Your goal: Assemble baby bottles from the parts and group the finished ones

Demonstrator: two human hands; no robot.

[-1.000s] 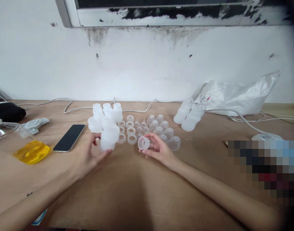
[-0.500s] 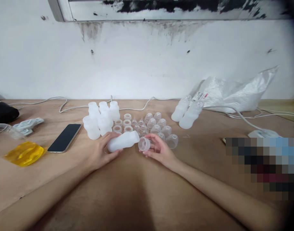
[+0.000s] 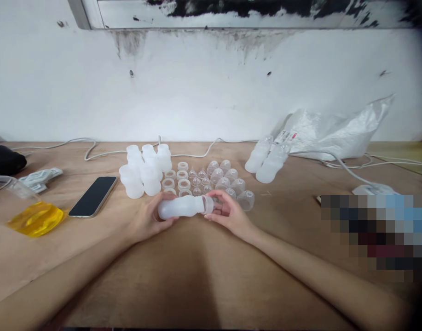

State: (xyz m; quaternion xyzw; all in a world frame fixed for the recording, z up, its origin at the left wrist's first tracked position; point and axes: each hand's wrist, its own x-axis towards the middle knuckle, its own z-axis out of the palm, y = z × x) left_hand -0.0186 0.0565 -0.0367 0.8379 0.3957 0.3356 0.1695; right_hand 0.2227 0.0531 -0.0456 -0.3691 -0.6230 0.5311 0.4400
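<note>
My left hand (image 3: 153, 215) is closed around the base of a frosted white baby bottle (image 3: 181, 208), which lies level with its neck to the right. Against that neck sits a clear ring collar (image 3: 208, 204), gripped by the fingers of my right hand (image 3: 228, 212). A nipple in the collar is mostly hidden by the right fingers. Just behind the hands stand rows of ring collars (image 3: 170, 174), clear nipples (image 3: 196, 181) and domed clear caps (image 3: 238, 185). More white bottles (image 3: 132, 181) stand upright behind my left hand.
Two assembled bottles (image 3: 271, 164) stand at the back right by a plastic bag (image 3: 331, 133). To the left lie a phone (image 3: 92, 196) and a clear container with yellow liquid (image 3: 36, 219). White cables (image 3: 211, 149) run along the wall.
The bottle's neck and the collar have come together; before, a gap lay between them. The bottle has levelled out and shifted slightly right, and the collar has turned to face its neck.
</note>
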